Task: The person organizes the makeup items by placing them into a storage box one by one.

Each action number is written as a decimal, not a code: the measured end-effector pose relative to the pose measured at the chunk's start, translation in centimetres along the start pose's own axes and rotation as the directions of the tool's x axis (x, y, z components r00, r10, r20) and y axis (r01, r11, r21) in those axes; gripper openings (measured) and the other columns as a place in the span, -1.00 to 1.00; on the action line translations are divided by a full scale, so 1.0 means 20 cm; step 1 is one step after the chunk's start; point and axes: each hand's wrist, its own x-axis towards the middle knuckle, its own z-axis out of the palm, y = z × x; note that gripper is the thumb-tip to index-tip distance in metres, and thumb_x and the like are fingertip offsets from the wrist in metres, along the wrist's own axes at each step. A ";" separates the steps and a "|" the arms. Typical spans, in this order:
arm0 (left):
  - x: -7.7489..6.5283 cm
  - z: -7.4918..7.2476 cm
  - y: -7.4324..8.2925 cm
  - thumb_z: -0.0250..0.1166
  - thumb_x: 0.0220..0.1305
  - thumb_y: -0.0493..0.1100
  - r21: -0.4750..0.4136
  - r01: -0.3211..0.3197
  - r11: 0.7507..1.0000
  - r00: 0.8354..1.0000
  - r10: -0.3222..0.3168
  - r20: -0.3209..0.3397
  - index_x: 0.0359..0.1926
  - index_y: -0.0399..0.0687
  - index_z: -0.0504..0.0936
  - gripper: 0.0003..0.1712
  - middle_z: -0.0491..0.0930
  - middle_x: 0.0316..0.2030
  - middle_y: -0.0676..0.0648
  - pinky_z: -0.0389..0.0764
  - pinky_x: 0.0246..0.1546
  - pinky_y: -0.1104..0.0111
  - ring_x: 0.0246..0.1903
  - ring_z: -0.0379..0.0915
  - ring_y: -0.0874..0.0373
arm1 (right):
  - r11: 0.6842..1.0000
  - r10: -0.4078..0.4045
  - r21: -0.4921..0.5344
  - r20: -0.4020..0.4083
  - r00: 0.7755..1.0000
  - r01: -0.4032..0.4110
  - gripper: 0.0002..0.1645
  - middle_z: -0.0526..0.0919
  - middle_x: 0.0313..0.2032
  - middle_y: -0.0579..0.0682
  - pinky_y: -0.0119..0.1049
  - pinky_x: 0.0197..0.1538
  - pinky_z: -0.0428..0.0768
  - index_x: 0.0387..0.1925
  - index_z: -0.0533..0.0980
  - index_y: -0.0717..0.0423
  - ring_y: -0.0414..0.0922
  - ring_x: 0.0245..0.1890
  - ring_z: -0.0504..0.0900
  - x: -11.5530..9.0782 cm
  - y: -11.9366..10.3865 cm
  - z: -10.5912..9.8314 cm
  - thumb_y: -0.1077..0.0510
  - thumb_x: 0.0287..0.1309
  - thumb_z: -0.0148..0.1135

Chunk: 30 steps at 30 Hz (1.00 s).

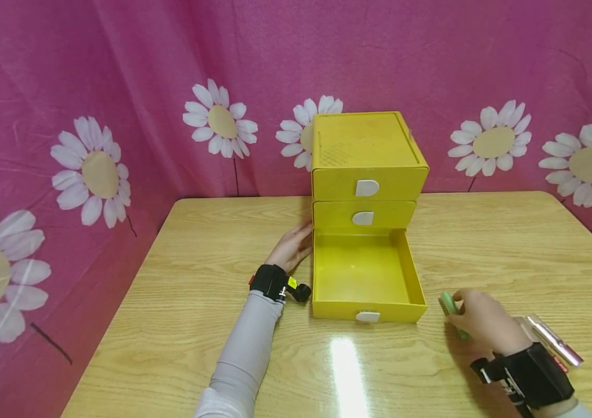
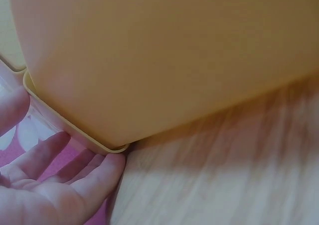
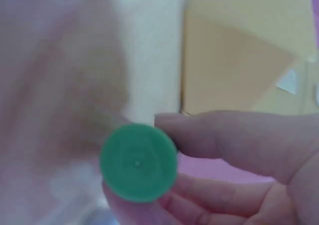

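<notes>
1. The step in hand is judged to be the handling of a green tube [image 1: 448, 302] by the right hand [image 1: 486, 318], while the yellow drawer unit [image 1: 369, 139] appears to be steadied by the left hand [image 1: 292, 248].
2. The tube is pinched between thumb and fingers, and its round end is faced toward the right wrist camera. It is held low and tilted, near the right front corner of the bottom drawer [image 1: 369, 312] and outside it. Whether the table [image 1: 217, 249] is touched by it cannot be told.
3. The left hand is not closed round anything: its fingers are extended, and the edge of the unit's bottom compartment is touched by the fingertips. The two hands are set well apart, on either side of the drawer.
4. The bottom drawer is drawn out, and only its bare floor is seen within. The two upper drawers [image 1: 338, 187] are pushed in.
5. A shiny pinkish tube [image 1: 557, 342] is seen on the table beside the right wrist, partly hidden by it.
6. For any next move of the green tube, a firm pinch seems to be called for, with the tube raised clear of the drawer's side wall if that wall is to be crossed, and the unit braced meanwhile.
</notes>
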 end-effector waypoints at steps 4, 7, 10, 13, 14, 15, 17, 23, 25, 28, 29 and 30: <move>0.00 0.00 0.00 -0.03 0.41 -0.17 -0.003 0.000 1.000 1.000 0.000 0.001 0.38 -0.20 0.03 -0.40 0.01 0.37 -0.17 0.02 0.31 0.10 0.34 -0.06 -0.03 | 0.999 -0.034 0.020 -0.022 0.999 0.035 -0.52 0.56 -0.54 0.09 -0.30 -0.53 0.48 -0.14 0.38 0.61 -0.17 -0.61 0.50 0.01 -0.04 -0.09 0.25 0.02 0.24; 0.01 -0.01 -0.01 -0.02 0.40 -0.16 -0.009 0.006 1.000 1.000 -0.006 -0.003 0.38 -0.19 0.03 -0.39 0.01 0.37 -0.16 0.02 0.31 0.11 0.34 -0.05 -0.03 | 0.997 -0.077 0.030 -0.047 0.996 0.078 -0.50 0.56 -0.52 0.09 -0.28 -0.50 0.50 -0.11 0.37 0.61 -0.17 -0.60 0.51 0.02 -0.08 -0.16 0.24 0.03 0.23; 0.01 -0.01 -0.01 -0.02 0.40 -0.15 -0.013 0.011 1.000 1.000 -0.011 -0.005 0.39 -0.18 0.02 -0.38 0.00 0.38 -0.15 0.02 0.31 0.11 0.34 -0.06 -0.02 | 0.992 -0.116 0.036 -0.072 0.991 0.119 -0.50 0.56 -0.51 0.08 -0.28 -0.50 0.50 -0.11 0.39 0.58 -0.18 -0.60 0.51 0.04 -0.14 -0.23 0.21 0.04 0.25; 0.01 -0.01 -0.01 -0.03 0.40 -0.15 -0.007 0.015 1.000 1.000 -0.015 0.000 0.39 -0.18 0.00 -0.38 -0.02 0.38 -0.14 0.01 0.31 0.11 0.34 -0.08 -0.01 | 0.988 -0.145 0.046 -0.077 0.986 0.149 -0.52 0.56 -0.51 0.07 -0.30 -0.49 0.50 -0.12 0.42 0.53 -0.17 -0.60 0.50 0.07 -0.22 -0.27 0.20 0.04 0.27; 0.01 -0.01 -0.01 -0.03 0.41 -0.15 -0.003 0.014 1.000 1.000 -0.014 0.004 0.39 -0.18 -0.01 -0.38 -0.03 0.38 -0.14 0.01 0.31 0.11 0.35 -0.09 -0.01 | 0.987 -0.155 0.042 -0.075 0.985 0.158 -0.53 0.55 -0.50 0.08 -0.31 -0.49 0.50 -0.11 0.42 0.52 -0.16 -0.59 0.48 0.08 -0.24 -0.29 0.20 0.03 0.27; 0.01 -0.01 0.00 -0.04 0.41 -0.16 0.000 0.014 1.000 1.000 -0.014 0.007 0.39 -0.19 -0.01 -0.38 -0.04 0.39 -0.15 0.01 0.31 0.11 0.35 -0.09 -0.01 | 0.985 -0.164 0.037 -0.072 0.984 0.167 -0.53 0.55 -0.50 0.08 -0.31 -0.49 0.50 -0.11 0.43 0.50 -0.16 -0.59 0.48 0.09 -0.27 -0.29 0.19 0.03 0.28; 0.01 0.00 0.00 -0.04 0.41 -0.16 0.007 0.014 1.000 1.000 -0.014 0.011 0.39 -0.18 -0.02 -0.38 -0.04 0.39 -0.14 0.00 0.32 0.11 0.35 -0.10 -0.01 | 0.983 -0.180 0.037 -0.054 0.982 0.182 -0.52 0.56 -0.48 0.09 -0.32 -0.48 0.51 -0.10 0.44 0.49 -0.15 -0.57 0.47 0.12 -0.33 -0.31 0.18 0.03 0.29; 0.03 -0.01 -0.01 -0.04 0.41 -0.14 0.030 -0.001 1.000 1.000 0.001 -0.003 0.38 -0.18 0.04 -0.40 0.04 0.37 -0.15 0.03 0.30 0.08 0.33 -0.02 -0.02 | 0.958 -0.265 0.116 0.027 0.964 0.261 -0.57 0.59 -0.48 0.07 -0.34 -0.47 0.56 -0.14 0.47 0.49 -0.19 -0.58 0.53 0.24 -0.46 -0.29 0.23 0.02 0.28; 0.04 -0.02 -0.02 0.00 0.39 -0.12 0.039 -0.020 0.999 1.000 0.020 -0.001 0.38 -0.17 0.06 -0.39 0.06 0.36 -0.14 0.05 0.30 0.08 0.31 0.01 -0.01 | 0.949 -0.283 0.167 0.071 0.956 0.268 -0.60 0.61 -0.49 0.06 -0.34 -0.46 0.59 -0.15 0.48 0.48 -0.19 -0.58 0.56 0.29 -0.49 -0.28 0.24 0.02 0.28; 0.09 -0.07 -0.08 0.09 0.33 -0.05 0.035 -0.046 0.998 0.999 0.045 0.025 0.36 -0.10 0.14 -0.36 0.13 0.34 -0.09 0.13 0.27 0.11 0.28 0.09 0.05 | 0.938 -0.290 0.239 0.152 0.945 0.250 -0.62 0.62 -0.50 0.04 -0.30 -0.42 0.62 -0.14 0.49 0.47 -0.19 -0.58 0.58 0.36 -0.53 -0.25 0.24 0.05 0.26; 0.09 -0.07 -0.08 0.10 0.32 -0.04 0.034 -0.049 0.998 0.998 0.048 0.027 0.36 -0.10 0.15 -0.35 0.13 0.34 -0.08 0.14 0.27 0.12 0.28 0.09 0.06 | 0.936 -0.289 0.261 0.179 0.940 0.238 -0.63 0.61 -0.50 0.04 -0.29 -0.40 0.63 -0.15 0.49 0.46 -0.19 -0.57 0.59 0.39 -0.54 -0.24 0.24 0.06 0.26; 0.09 -0.07 -0.08 0.09 0.33 -0.05 0.032 -0.047 0.998 0.999 0.046 0.027 0.36 -0.11 0.14 -0.36 0.13 0.34 -0.09 0.14 0.27 0.11 0.28 0.09 0.06 | 0.933 -0.287 0.280 0.205 0.936 0.225 -0.64 0.61 -0.51 0.04 -0.29 -0.39 0.63 -0.16 0.49 0.46 -0.18 -0.57 0.59 0.41 -0.56 -0.23 0.24 0.06 0.26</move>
